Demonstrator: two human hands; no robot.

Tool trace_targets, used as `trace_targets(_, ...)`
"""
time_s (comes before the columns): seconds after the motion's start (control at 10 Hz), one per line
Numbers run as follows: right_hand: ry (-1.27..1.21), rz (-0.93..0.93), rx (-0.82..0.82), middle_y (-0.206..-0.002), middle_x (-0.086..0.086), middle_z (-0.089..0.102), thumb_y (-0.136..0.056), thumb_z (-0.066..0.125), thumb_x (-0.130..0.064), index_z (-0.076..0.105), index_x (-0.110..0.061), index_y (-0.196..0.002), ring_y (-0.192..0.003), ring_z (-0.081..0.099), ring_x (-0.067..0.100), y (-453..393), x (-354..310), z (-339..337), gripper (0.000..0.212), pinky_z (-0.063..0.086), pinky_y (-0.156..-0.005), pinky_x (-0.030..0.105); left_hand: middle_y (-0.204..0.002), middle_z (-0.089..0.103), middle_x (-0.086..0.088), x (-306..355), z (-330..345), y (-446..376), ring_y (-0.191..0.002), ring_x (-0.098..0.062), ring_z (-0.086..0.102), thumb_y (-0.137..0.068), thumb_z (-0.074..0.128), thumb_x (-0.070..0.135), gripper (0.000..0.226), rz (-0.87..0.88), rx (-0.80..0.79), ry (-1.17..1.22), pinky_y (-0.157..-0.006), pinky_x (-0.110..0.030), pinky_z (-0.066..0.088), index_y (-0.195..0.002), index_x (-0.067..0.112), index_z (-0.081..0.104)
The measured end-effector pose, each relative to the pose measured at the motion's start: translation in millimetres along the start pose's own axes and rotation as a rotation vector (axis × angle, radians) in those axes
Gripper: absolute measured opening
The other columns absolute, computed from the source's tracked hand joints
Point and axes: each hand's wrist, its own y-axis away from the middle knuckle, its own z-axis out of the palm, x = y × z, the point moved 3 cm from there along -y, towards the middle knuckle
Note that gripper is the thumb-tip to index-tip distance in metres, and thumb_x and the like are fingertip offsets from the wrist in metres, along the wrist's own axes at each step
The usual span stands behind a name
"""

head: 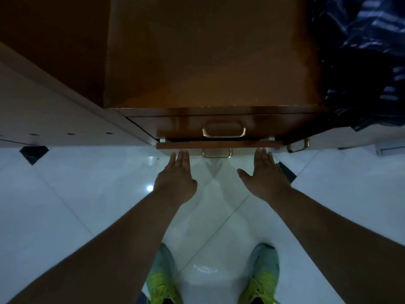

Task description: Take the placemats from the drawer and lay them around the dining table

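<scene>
A brown wooden cabinet stands in front of me, seen from above. Its upper drawer with a brass handle is closed. The drawer below it sticks out a little, and its brass handle shows under the front edge. My left hand and my right hand reach flat toward that drawer front, fingers straight, fingertips at or just short of its edge. Both hands hold nothing. No placemat is visible.
A pale wooden panel runs along the left of the cabinet. Dark blue plastic wrapping lies at the right. Another brass handle shows at the right. Glossy white floor tiles with black diamond insets lie below; my green shoes stand on them.
</scene>
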Motion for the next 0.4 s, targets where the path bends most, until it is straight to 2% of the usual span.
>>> trace_targets(0.1,-0.095,0.017,0.043,-0.168,0.006,-0.004,-0.087,0.037,-0.078,-0.004,-0.014,-0.160,-0.154,0.002,0.023,28,-16,-26,0.104,0.012,-0.122,0.044,-0.170,-0.006,0.000,18,-30,26,-0.156,-0.020,-0.002,-0.098,0.048,0.033,0.083,0.025,0.050,0.021,-0.116,-0.043,0.032,-0.162,0.017,-0.001)
trace_targets(0.2,-0.132,0.018,0.082,-0.168,0.004,0.007,-0.084,0.040,-0.080,0.005,-0.018,-0.160,-0.152,0.017,0.026,80,-29,-65,0.104,0.024,-0.118,0.045,-0.171,-0.003,-0.001,43,-72,71,-0.155,-0.023,0.013,-0.097,0.050,0.032,0.079,0.050,0.160,0.058,-0.106,-0.042,0.041,-0.162,0.019,0.007)
trace_targets(0.3,-0.160,-0.018,0.073,-0.167,0.001,0.013,-0.082,0.042,-0.081,0.011,-0.021,-0.160,-0.151,0.021,0.023,140,-44,-114,0.103,0.030,-0.117,0.047,-0.171,0.000,0.001,67,-129,130,-0.147,-0.029,0.031,-0.097,0.051,0.039,0.077,0.046,0.210,0.135,-0.105,-0.048,0.044,-0.162,0.024,0.011)
trace_targets(0.4,-0.141,-0.109,0.160,-0.166,0.000,0.019,-0.082,0.043,-0.080,0.017,-0.023,-0.159,-0.150,0.022,0.020,221,-62,-171,0.099,0.030,-0.117,0.045,-0.169,0.016,0.003,93,-190,208,-0.141,-0.028,0.042,-0.098,0.051,0.040,0.072,0.106,0.353,0.195,-0.105,-0.048,0.046,-0.160,0.029,0.017)
